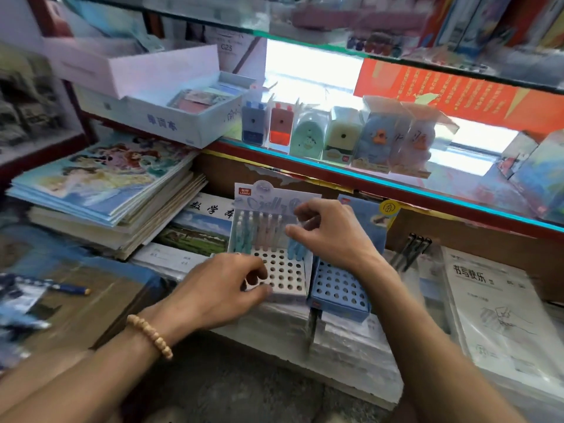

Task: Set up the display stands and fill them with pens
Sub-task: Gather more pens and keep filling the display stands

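white pen display stand (276,271) centre, on wrapped paper stacks; pastel pens (259,232) upright in far rows. left hand (227,282) grips stand's near-left edge, fingers curled. right hand (331,232) pinches blue pens (295,251) at right side. blue stand (338,290) just right, holes bare.

**Bright backlight, soft and smeared frame**

Daylight pours through the glass shelf (396,184) at centre, blowing out to white glare behind the boxed goods; the lower foreground sits dimmer, with soft shadows; motion blur smears the left edge and upper shelves; wide-angle distortion bends shelf lines toward the corners; overall detail looks soft and blotchy.
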### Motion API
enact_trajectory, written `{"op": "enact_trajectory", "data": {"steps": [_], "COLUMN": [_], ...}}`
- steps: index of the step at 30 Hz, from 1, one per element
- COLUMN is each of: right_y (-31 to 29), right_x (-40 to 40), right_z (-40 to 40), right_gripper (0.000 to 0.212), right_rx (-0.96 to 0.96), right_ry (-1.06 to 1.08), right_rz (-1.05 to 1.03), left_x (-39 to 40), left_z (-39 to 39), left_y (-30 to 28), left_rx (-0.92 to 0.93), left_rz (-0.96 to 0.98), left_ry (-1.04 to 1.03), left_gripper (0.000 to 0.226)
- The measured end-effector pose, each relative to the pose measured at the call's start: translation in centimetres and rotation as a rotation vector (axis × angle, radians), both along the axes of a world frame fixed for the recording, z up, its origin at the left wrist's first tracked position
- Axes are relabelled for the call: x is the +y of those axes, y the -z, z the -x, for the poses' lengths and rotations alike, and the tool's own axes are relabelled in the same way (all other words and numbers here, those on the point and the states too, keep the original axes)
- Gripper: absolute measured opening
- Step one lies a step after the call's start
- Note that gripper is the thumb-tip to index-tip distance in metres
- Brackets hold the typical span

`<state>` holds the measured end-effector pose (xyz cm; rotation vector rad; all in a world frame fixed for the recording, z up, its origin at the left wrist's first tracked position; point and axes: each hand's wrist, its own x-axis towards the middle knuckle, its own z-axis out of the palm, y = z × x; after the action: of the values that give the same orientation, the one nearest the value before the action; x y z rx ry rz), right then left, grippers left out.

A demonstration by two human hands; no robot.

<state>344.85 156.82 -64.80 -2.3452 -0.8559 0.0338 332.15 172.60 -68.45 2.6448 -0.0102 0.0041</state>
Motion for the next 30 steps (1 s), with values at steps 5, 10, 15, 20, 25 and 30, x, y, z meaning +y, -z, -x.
{"op": "enact_trajectory", "data": {"steps": [5, 10, 15, 20, 25, 30], "right_y": [-2.2, -4.5, -5.6, -3.6, 1.5, 7.8], "right_x": [4.4, 10.8, 17.7, 25.1, 30.5, 32.2], "right_z": [2.2, 4.9, 8.9, 13.2, 16.5, 17.9], "right_gripper": [0.039, 0.035, 0.033, 0.031, 0.06, 0.096], "right_rx": [0.004, -0.052, -0.065, -0.002, 0.027, 0.205], "right_ry": [-0.143, -0.292, -0.463, -0.675, -0.803, -0.796], "right_rz": [-0.01, -0.031, -0.053, 0.027, 0.123, 0.191], "left_x": [3.3, 7.9, 11.2, 12.6, 11.3, 12.9], "left_z": [4.3, 10.5, 19.5, 29.1, 30.5, 29.2], "left_y": [-3.1, -6.5, -7.3, -3.3, 0.9, 4.1], "left_rx": [-0.025, -0.1, -0.092, -0.083, -0.093, 0.051], "left_rz": [-0.055, -0.07, -0.046, -0.035, -0.165, -0.147], "left_ry": [-0.105, -0.324, -0.625, -1.041, -1.536, -1.739], "left_gripper": [0.024, 0.027, 0.022, 0.019, 0.048, 0.077]}}
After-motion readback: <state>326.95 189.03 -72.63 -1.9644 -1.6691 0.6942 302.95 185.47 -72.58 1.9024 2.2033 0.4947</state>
